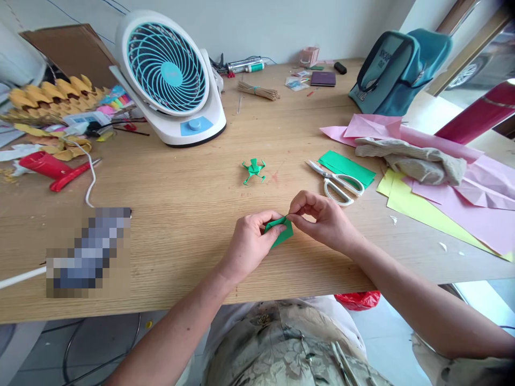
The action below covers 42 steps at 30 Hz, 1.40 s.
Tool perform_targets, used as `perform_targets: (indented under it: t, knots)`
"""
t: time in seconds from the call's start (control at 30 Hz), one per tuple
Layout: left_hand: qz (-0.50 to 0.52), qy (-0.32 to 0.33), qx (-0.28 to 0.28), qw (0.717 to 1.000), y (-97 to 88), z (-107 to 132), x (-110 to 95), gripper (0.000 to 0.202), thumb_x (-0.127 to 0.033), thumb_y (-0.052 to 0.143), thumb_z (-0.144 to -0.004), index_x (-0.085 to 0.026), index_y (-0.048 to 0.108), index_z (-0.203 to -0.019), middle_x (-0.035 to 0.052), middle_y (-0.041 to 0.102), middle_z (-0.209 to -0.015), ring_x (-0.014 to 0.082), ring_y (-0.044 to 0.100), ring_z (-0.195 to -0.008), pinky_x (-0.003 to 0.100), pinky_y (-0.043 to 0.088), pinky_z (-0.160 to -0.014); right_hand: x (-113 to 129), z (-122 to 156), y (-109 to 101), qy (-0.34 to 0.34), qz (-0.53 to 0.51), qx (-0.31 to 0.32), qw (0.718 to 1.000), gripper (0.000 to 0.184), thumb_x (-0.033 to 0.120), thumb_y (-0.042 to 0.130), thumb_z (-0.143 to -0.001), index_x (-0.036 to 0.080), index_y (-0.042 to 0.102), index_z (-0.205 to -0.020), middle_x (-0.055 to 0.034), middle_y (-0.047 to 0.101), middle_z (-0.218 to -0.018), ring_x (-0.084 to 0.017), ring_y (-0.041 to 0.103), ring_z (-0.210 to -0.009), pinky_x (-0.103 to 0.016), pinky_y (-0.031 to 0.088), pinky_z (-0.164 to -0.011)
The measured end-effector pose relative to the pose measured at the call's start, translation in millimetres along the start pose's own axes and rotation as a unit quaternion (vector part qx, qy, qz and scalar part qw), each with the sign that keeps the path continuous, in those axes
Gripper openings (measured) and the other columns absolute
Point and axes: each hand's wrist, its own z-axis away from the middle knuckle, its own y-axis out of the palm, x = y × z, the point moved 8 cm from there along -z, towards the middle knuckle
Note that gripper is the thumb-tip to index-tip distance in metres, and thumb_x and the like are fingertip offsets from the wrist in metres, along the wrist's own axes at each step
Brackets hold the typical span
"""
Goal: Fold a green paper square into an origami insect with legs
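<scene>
The left hand (249, 241) pinches the green paper (286, 234) between thumb and fingers; the right hand (325, 221) nips its upper corner. It looks only partly folded, lacking limbs like those of the finished-looking green figure (253, 169) beyond the grip. Rightward, a red plastic bag (357, 301) sits lower, a teal bag (396, 72) farther off; contents hidden.

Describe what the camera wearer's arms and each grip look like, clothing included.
The left grip and right grip are bare human hands, with no gloves, rings or wristwear visible. The forearms are uncovered and show no cables. A loose sleeve in muted beige and grey-green shows near the right elbow; no left sleeve can be made out.
</scene>
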Motion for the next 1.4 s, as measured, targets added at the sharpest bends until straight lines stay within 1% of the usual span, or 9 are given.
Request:
perform_targets:
  t: [0.2, 0.5, 0.63, 0.7, 0.77, 0.87, 0.97, 1.07, 1.4]
  knots:
    - [-0.013, -0.001, -0.001, 1.0, 0.1, 0.6, -1.2, 0.011, -0.023, 0.063, -0.085, -0.015, 0.071, -0.085, -0.0022, 0.066, -0.074, 0.0104, 0.055, -0.068, 0.02, 0.042, -0.065, -0.2, 0.6, -0.2, 0.0, 0.001, -0.005, 1.0, 0.011, 0.021, 0.067, -0.085, 0.02, 0.057, -0.081, 0.0004, 0.061, -0.077, -0.013, 0.058, -0.071, -0.028, 0.049, -0.067]
    - [-0.024, 0.026, -0.01, 0.999, -0.8, 1.3, -3.5, 0.01, -0.021, 0.061, -0.086, -0.016, 0.069, -0.084, -0.0014, 0.067, -0.077, 0.011, 0.057, -0.073, 0.02, 0.043, -0.07, -0.6, 0.3, 0.6, 0.0, 0.001, -0.007, 1.0, 0.012, 0.023, 0.067, -0.086, 0.021, 0.056, -0.082, 0.0003, 0.061, -0.077, -0.013, 0.059, -0.071, -0.029, 0.051, -0.067]
    - [0.043, -0.004, 0.043, 0.998, 2.9, -0.3, -0.1, 0.019, -0.026, 0.059, -0.088, -0.015, 0.071, -0.096, 0.001, 0.068, -0.083, 0.0129, 0.059, -0.074, 0.02, 0.045, -0.068, -3.2, 0.0, -2.5, 0.006, -0.006, -0.012, 1.0, 0.01, 0.025, 0.066, -0.086, 0.021, 0.057, -0.083, -0.0002, 0.062, -0.078, -0.014, 0.06, -0.072, -0.03, 0.053, -0.069]
    - [0.068, -0.014, 0.068, 0.995, 3.3, -1.0, -1.0, 0.024, -0.027, 0.054, -0.09, -0.014, 0.072, -0.1, 0.0023, 0.069, -0.085, 0.0144, 0.06, -0.078, 0.021, 0.047, -0.07, -3.9, -0.1, -3.4, 0.005, -0.011, -0.012, 1.0, 0.01, 0.024, 0.066, -0.086, 0.021, 0.057, -0.084, -0.0003, 0.062, -0.079, -0.014, 0.06, -0.073, -0.03, 0.053, -0.07]
    - [0.073, -0.012, 0.076, 0.994, 2.0, -1.6, -3.4, 0.028, -0.026, 0.049, -0.092, -0.014, 0.073, -0.099, 0.0025, 0.069, -0.084, 0.0152, 0.06, -0.08, 0.023, 0.046, -0.074, -3.6, 0.1, -3.7, 0.003, -0.014, -0.011, 1.0, 0.01, 0.024, 0.066, -0.086, 0.021, 0.057, -0.084, -0.0003, 0.062, -0.079, -0.014, 0.06, -0.074, -0.03, 0.053, -0.071]
    - [0.068, -0.014, 0.067, 0.995, 1.4, -1.6, -3.7, 0.026, -0.026, 0.051, -0.091, -0.014, 0.073, -0.096, 0.0019, 0.067, -0.081, 0.0142, 0.058, -0.076, 0.022, 0.045, -0.071, -2.6, 0.6, -3.1, -0.001, -0.015, -0.009, 1.0, 0.009, 0.023, 0.066, -0.087, 0.021, 0.057, -0.084, -0.0001, 0.062, -0.079, -0.014, 0.06, -0.074, -0.03, 0.053, -0.072]
    - [0.059, -0.019, 0.051, 0.997, 3.5, -0.7, 0.3, 0.02, -0.03, 0.062, -0.086, -0.013, 0.071, -0.093, 0.0004, 0.064, -0.078, 0.0119, 0.054, -0.07, 0.02, 0.044, -0.064, -1.9, 0.9, -2.5, -0.002, -0.014, -0.009, 1.0, 0.01, 0.024, 0.066, -0.087, 0.021, 0.057, -0.084, 0.0, 0.062, -0.079, -0.014, 0.06, -0.073, -0.029, 0.053, -0.071]
    - [0.055, -0.027, 0.037, 0.997, 4.8, -0.2, 4.7, 0.018, -0.03, 0.067, -0.083, -0.014, 0.07, -0.089, -0.001, 0.062, -0.075, 0.0105, 0.053, -0.068, 0.02, 0.044, -0.065, -1.6, 1.0, -1.5, 0.001, -0.005, -0.006, 1.0, 0.01, 0.024, 0.066, -0.087, 0.021, 0.057, -0.084, -0.0002, 0.062, -0.079, -0.014, 0.06, -0.073, -0.03, 0.053, -0.07]
    - [0.054, -0.011, 0.02, 0.998, 2.7, -1.4, 4.6, 0.013, -0.027, 0.064, -0.085, -0.016, 0.071, -0.085, -0.0019, 0.064, -0.075, 0.0097, 0.053, -0.068, 0.018, 0.042, -0.063, 1.8, 1.1, 0.0, -0.01, -0.01, -0.005, 1.0, 0.01, 0.024, 0.066, -0.087, 0.021, 0.057, -0.083, -0.0003, 0.061, -0.079, -0.014, 0.06, -0.073, -0.029, 0.053, -0.07]
